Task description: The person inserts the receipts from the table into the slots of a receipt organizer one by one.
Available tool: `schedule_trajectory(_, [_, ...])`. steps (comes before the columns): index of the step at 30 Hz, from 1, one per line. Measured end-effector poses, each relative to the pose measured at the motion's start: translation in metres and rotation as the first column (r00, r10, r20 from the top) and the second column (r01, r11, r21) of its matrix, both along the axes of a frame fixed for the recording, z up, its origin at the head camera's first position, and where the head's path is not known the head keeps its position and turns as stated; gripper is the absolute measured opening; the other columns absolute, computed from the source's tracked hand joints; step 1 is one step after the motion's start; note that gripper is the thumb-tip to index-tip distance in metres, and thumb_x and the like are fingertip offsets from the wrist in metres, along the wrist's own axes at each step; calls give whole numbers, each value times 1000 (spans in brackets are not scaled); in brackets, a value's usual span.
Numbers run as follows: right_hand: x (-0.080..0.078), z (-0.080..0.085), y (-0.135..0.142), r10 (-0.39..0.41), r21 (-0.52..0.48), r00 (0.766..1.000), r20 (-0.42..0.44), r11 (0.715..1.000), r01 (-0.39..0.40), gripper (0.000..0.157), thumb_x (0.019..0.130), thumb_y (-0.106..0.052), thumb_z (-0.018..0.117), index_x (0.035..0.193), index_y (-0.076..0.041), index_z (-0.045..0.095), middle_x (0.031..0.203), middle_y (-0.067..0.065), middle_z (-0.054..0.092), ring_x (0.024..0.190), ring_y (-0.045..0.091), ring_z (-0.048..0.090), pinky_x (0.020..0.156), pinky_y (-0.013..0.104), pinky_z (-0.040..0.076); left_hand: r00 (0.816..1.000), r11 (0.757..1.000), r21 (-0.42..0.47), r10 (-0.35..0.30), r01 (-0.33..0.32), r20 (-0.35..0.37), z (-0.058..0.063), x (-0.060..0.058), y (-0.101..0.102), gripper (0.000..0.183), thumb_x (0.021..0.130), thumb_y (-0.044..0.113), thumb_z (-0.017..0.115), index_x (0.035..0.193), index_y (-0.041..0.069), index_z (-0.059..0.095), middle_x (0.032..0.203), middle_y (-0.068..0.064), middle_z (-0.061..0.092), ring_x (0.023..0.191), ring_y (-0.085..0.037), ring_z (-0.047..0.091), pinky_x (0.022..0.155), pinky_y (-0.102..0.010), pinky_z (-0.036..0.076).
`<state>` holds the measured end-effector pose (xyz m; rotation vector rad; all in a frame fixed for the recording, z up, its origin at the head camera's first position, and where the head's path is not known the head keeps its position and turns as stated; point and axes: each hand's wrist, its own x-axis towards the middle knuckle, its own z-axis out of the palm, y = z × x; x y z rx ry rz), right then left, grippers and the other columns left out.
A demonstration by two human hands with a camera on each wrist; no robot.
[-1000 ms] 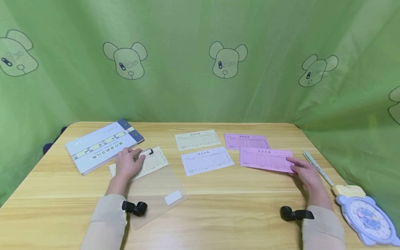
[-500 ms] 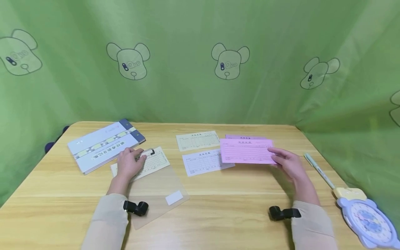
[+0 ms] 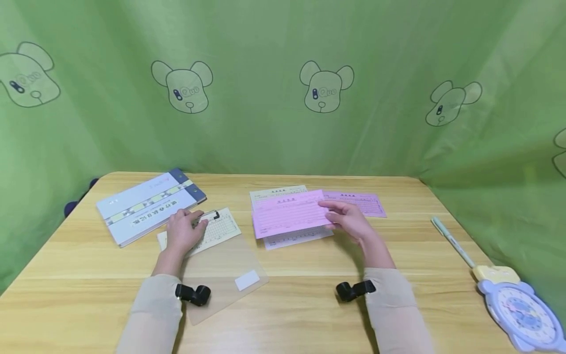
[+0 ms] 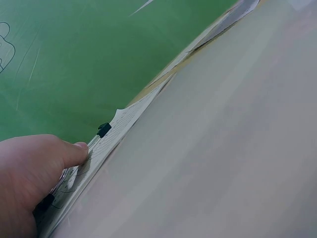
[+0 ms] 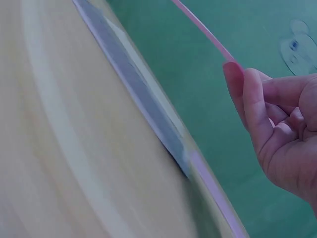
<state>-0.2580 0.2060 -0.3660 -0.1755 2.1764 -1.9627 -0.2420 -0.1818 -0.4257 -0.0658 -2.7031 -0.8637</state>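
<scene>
My right hand pinches the right edge of a pink printed form between thumb and fingers. In the right wrist view the pink form is seen edge-on, raised off the table. Beneath it in the head view a white form and a pale cream form lie partly covered. My left hand grips the wire clip of a clear clipboard, the thumb pressing on the clip in the left wrist view. A cream form lies under that clip.
A second pink form lies right of the right hand. A blue ledger book sits at the far left. A light green pen and a blue toy clock with a yellow top stand along the right edge of the wooden table.
The right hand has lifted the pink form and carried it left, from beside the white form to above the white and cream forms. The left hand keeps its place on the clip.
</scene>
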Motion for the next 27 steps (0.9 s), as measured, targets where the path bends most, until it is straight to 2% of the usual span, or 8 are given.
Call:
schedule_trajectory(4, [-1,-6,-24,44,13,999,21,999,-44,41,79,12,48,120,6,44,114,21,46,77,17,57,68,28,47,1000,1000,5,3,-3,8,-1,0,0,38,82,24,56,112,1,56,98,-19,45,88,-33,36,77,-45,26])
schedule_trajectory(9, [0,-10,-49,114,58,993,19,992,-115,40,79,13,47,118,4,48,117,21,46,79,21,57,70,32,46,1000,1000,13,7,-7,21,0,-1,0,38,82,25,55,112,1,56,98,-18,45,89,-32,35,77,-45,26])
schedule_trajectory(14, [-2,-15,-74,175,67,984,43,982,-178,39,79,13,47,115,2,52,111,18,51,83,24,57,71,34,46,999,1000,16,6,-6,32,1,-1,0,39,82,26,55,113,2,55,99,-18,45,90,-32,35,77,-45,26])
schedule_trajectory(19, [-4,-21,-96,223,97,972,69,969,-229,37,78,13,48,112,1,55,100,16,54,78,23,58,67,32,47,999,1000,14,-2,2,35,3,0,-1,39,82,25,55,112,1,55,99,-19,46,90,-33,36,76,-45,26])
schedule_trajectory(27, [-2,-26,-125,226,121,969,96,964,-237,32,76,12,52,107,4,58,90,15,57,69,20,59,65,30,48,998,1000,-3,10,-10,59,5,-1,0,39,81,25,56,113,2,56,99,-20,47,90,-33,37,76,-45,28])
